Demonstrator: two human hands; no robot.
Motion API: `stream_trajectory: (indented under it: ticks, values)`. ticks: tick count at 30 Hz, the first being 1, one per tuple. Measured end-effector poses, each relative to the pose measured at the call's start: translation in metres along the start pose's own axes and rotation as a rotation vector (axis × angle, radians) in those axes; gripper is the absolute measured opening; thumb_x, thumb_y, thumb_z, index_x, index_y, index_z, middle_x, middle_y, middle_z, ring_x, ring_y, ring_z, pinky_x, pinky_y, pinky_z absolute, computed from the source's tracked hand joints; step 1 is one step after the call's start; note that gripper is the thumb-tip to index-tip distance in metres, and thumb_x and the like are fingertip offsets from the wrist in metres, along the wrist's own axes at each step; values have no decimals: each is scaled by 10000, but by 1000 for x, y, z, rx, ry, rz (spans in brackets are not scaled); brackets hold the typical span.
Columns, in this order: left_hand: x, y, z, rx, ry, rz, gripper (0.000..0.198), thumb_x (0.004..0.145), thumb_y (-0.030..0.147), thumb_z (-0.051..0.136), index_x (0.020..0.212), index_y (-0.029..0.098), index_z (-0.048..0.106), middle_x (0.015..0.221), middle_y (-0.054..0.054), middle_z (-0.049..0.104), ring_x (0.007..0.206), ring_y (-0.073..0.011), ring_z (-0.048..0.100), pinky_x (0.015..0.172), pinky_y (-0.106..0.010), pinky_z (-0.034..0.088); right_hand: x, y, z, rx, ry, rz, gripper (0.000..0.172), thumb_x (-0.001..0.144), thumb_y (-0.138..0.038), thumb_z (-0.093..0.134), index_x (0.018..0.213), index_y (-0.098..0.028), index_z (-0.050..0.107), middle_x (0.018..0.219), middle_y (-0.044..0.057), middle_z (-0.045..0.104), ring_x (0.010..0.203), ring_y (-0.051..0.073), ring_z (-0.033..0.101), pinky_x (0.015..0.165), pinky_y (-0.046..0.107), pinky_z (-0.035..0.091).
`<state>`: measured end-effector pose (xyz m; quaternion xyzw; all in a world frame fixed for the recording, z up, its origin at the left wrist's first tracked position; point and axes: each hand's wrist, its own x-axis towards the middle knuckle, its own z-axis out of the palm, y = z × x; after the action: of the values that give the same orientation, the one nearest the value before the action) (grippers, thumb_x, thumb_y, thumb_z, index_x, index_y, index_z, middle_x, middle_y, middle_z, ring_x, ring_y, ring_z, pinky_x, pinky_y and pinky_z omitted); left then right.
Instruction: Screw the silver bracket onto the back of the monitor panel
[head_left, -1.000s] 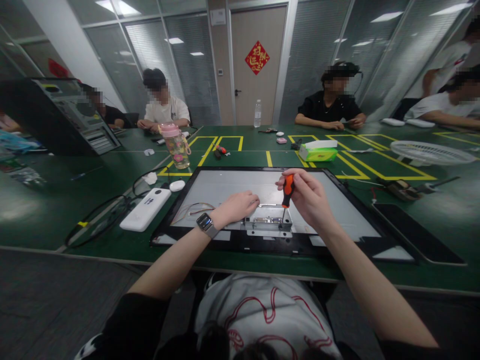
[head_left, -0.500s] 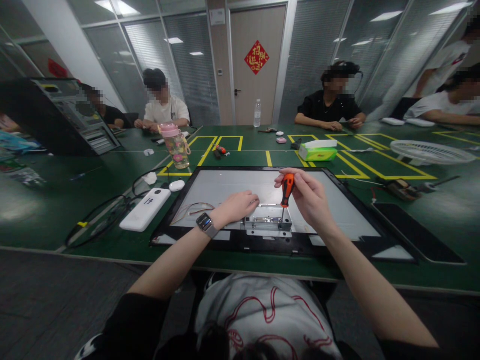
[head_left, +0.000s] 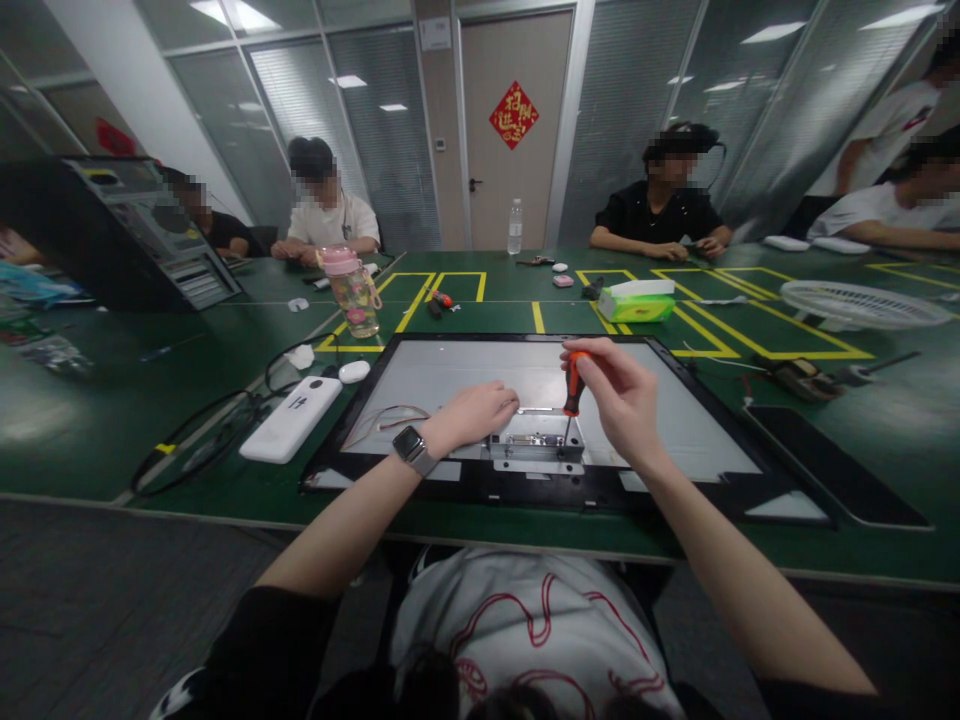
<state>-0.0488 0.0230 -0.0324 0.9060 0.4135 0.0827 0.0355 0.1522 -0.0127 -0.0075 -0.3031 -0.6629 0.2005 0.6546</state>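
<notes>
While the right grip (head_left: 622,395) is closed around the orange-and-black screwdriver (head_left: 575,385), the tool stands nearly upright just left of the palm, its handle between thumb and fingers and its shaft running down to the right end of the metal bracket (head_left: 536,453). That bracket sits below and to the left of this grip, on the flat panel (head_left: 442,365), which lies along the near edge of the surface (head_left: 495,318). The left grip (head_left: 474,412) rests palm-down beside the bracket's far left corner; whether it pinches anything I cannot tell
</notes>
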Motion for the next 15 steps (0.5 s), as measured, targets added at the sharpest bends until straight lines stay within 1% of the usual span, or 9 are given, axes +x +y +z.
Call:
stream_trajectory:
  ticks: [2, 4, 5, 7, 9, 11, 13, 15]
  values:
    - [0, 0, -1, -9, 3, 1, 339, 1030, 278, 347, 1061, 162, 664, 985, -82, 655, 914, -215, 632, 831, -326, 489, 1, 1, 1, -55, 35, -43, 76, 850, -244, 687, 917, -256, 720, 859, 26, 630, 839, 202, 602, 777, 369, 482]
    - [-1, 0, -1, -18, 9, 2, 340, 1032, 281, 349, 1063, 164, 667, 981, -82, 655, 908, -213, 631, 832, -327, 489, 1, 2, 0, -82, 47, -64, 66, 828, -236, 708, 890, -255, 721, 843, 21, 607, 839, 199, 581, 775, 361, 471]
    - [-1, -1, 0, -20, 11, 2, 340, 1032, 281, 350, 1061, 164, 668, 980, -82, 656, 906, -213, 631, 831, -327, 490, 1, 2, 0, -70, 34, -54, 70, 854, -244, 677, 907, -252, 722, 846, 23, 610, 838, 199, 586, 772, 361, 470]
    - [-1, -1, 0, -14, 6, 4, 340, 1032, 280, 350, 1059, 162, 668, 984, -86, 657, 907, -214, 631, 826, -327, 490, 1, 1, 0, -6, -8, -15, 166, 930, -259, 564, 978, -248, 722, 865, 31, 636, 838, 200, 614, 766, 366, 478]
    - [0, -1, 1, -5, 4, 4, 342, 1032, 278, 350, 1052, 157, 669, 983, -89, 658, 908, -218, 631, 823, -327, 490, 0, 1, -1, 56, -27, 23, 243, 971, -256, 479, 1039, -247, 713, 846, 31, 657, 824, 202, 639, 755, 370, 487]
    - [0, -1, 1, -4, 9, 6, 343, 1032, 281, 351, 1048, 157, 670, 982, -88, 659, 910, -219, 631, 824, -326, 489, -1, 0, 0, 41, -11, 28, 203, 953, -254, 526, 1034, -249, 712, 825, 25, 656, 820, 202, 638, 750, 365, 485]
    - [0, -1, 2, -9, 15, 7, 343, 1033, 287, 352, 1047, 162, 671, 976, -84, 659, 902, -217, 632, 820, -326, 489, 0, 1, 0, -30, 22, 3, 122, 892, -243, 631, 977, -250, 718, 833, 21, 637, 824, 198, 611, 749, 354, 472]
    - [0, -2, 2, -11, 16, 9, 344, 1033, 294, 351, 1048, 166, 670, 966, -82, 656, 889, -216, 631, 814, -327, 491, 1, 1, 0, -85, 53, -35, 85, 833, -232, 702, 914, -248, 720, 853, 19, 618, 824, 192, 583, 755, 347, 460]
